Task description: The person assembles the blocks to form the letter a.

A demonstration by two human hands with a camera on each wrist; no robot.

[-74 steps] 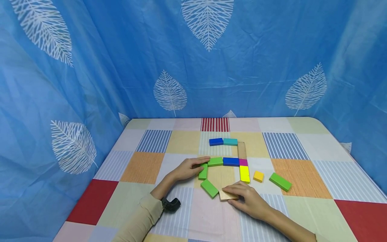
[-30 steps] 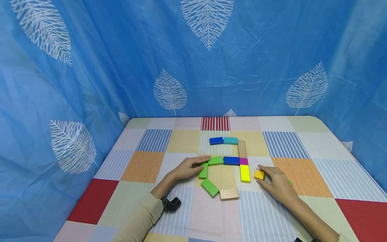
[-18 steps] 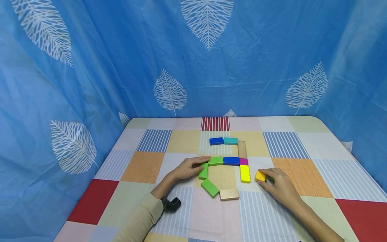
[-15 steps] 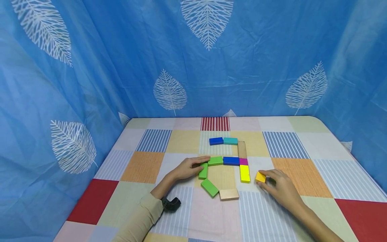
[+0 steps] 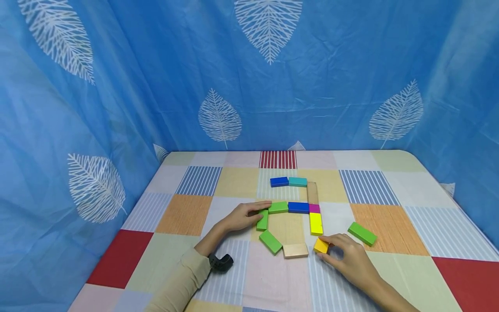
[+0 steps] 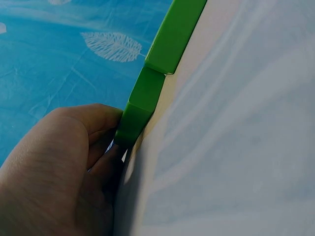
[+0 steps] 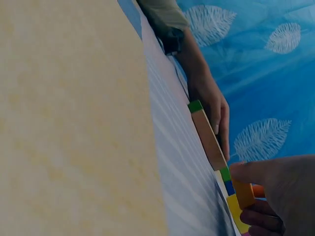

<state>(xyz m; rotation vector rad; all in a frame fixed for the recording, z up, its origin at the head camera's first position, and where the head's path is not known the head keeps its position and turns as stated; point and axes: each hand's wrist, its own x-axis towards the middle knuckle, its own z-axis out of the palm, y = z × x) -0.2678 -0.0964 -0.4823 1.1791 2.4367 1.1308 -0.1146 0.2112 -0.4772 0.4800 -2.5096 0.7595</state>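
Observation:
In the head view, my left hand (image 5: 241,216) rests at the left corner of the block outline, fingers fairly straight. Its thumb touches the left green block (image 5: 262,220), and its fingertips reach the end of the back green block (image 5: 278,207). The left wrist view shows the thumb against a green block (image 6: 140,103). My right hand (image 5: 351,258) pinches a small orange-yellow block (image 5: 321,245) between thumb and fingers. This block is between the bright yellow block (image 5: 315,224) and the natural wood block (image 5: 295,250), apart from the wood one. The right wrist view shows the pinched orange block (image 7: 243,192).
A tilted green block (image 5: 270,242) meets the wood block's left end. Dark blue (image 5: 298,207), magenta (image 5: 314,208), long wooden (image 5: 312,192), teal (image 5: 298,182) and another blue block (image 5: 279,181) continue the outline. A loose green block (image 5: 362,234) lies right, on the patchwork cloth (image 5: 397,277).
My right hand let go of the wood block, took the orange-yellow block and brought it left and nearer, below the bright yellow one. The loose green block shows again. My left hand stayed put.

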